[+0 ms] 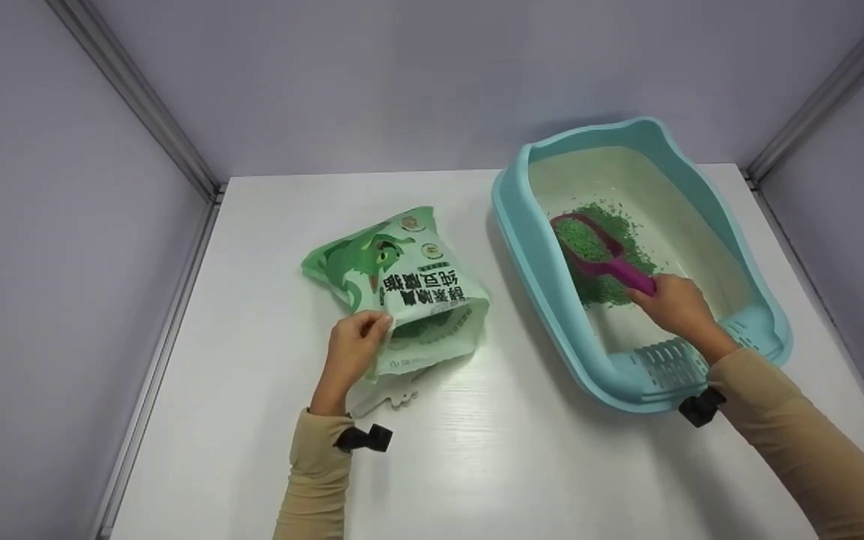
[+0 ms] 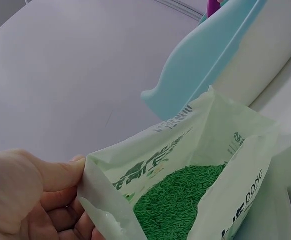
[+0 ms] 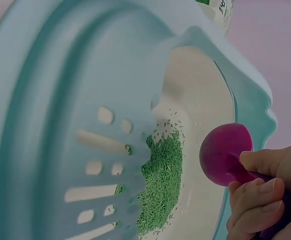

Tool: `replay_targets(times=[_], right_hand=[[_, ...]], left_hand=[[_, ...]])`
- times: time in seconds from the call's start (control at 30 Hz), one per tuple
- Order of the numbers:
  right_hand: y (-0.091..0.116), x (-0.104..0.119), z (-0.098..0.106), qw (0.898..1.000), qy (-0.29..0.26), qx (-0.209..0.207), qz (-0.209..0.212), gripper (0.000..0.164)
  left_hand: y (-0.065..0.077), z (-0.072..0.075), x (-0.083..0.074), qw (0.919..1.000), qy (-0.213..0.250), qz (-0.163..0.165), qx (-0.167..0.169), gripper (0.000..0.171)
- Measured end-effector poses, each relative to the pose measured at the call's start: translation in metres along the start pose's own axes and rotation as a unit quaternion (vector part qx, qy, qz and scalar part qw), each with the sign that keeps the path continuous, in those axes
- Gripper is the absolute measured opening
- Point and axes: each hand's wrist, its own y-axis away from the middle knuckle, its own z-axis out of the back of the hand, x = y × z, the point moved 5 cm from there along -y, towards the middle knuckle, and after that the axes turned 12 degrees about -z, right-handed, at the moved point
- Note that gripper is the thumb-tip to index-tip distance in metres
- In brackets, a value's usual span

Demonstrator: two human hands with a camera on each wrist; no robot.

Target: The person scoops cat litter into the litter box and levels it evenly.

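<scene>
My left hand (image 1: 353,345) pinches the near left edge of a light green cat litter bag (image 1: 357,262), which lies on the table with its mouth open toward me. Green litter pellets (image 2: 175,205) show inside it in the left wrist view. In my right hand (image 1: 676,304) is the handle of a magenta scoop (image 1: 631,276); green pellets fill its bowl. The scoop is held over the blue litter box (image 1: 552,300). Loose green pellets (image 3: 160,185) lie spread on the box's cream floor, beneath the scoop.
Partly under the bag's near side lies a pale, flat thing (image 1: 400,394) with a scalloped edge; its kind is unclear. The litter box has a slotted step (image 1: 672,367) at its near end. Grey walls (image 1: 402,90) bound the white table (image 1: 492,465) behind and at both sides.
</scene>
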Motion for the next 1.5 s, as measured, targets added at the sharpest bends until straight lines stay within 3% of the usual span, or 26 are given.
replay_targets(times=[0.4, 0.5, 1.1, 1.5], right_hand=[[-0.017, 0.008, 0.004, 0.997, 0.020, 0.071, -0.011, 0.037], [-0.020, 0.009, 0.005, 0.996, 0.027, 0.083, -0.020, 0.037], [-0.038, 0.027, 0.005, 0.992, 0.024, 0.117, -0.034, 0.036], [-0.036, 0.028, 0.011, 0.990, 0.027, 0.133, -0.047, 0.036]], left_hand=[[0.001, 0.002, -0.005, 0.9996, -0.010, -0.025, -0.002, 0.022], [0.000, 0.001, -0.005, 0.9998, -0.009, -0.015, -0.004, 0.022], [0.001, 0.001, -0.004, 1.0000, -0.001, 0.000, -0.005, 0.020], [0.001, 0.001, -0.003, 1.0000, 0.004, 0.003, 0.000, 0.021]])
